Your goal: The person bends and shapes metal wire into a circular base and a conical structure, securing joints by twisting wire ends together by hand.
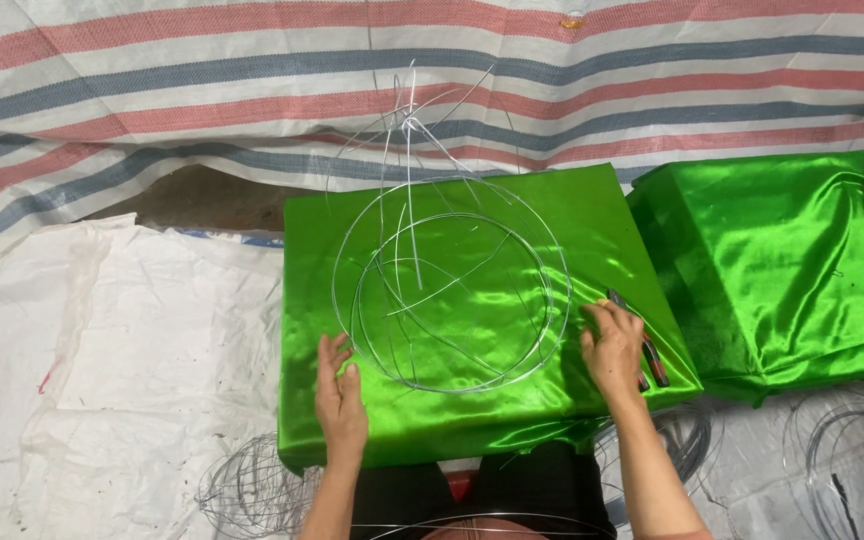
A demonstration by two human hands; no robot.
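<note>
On top of the green satin-covered table [512, 400], a wire frame [452, 285] is lying flat, made of two thin silver hoops one inside the other, with several wire ribs that are rising and meeting in a twisted knot [409, 122] at the far side, over the striped tarpaulin [152, 90]. So the long axis of the frame is running away from the person, from the near edge of the table toward the knot. Both hands are resting at the near half of the outer hoop. The left hand [340, 395] is lying with open, straight fingers [332, 350] just touching the hoop at its lower left. The right hand [612, 345] is sitting at the hoop's right side, fingers bent down on the cloth beside the wire, not gripping it as far as I can see. Under this hand, red-handled pliers [652, 365] are lying, nearer to it than to the left hand.
</note>
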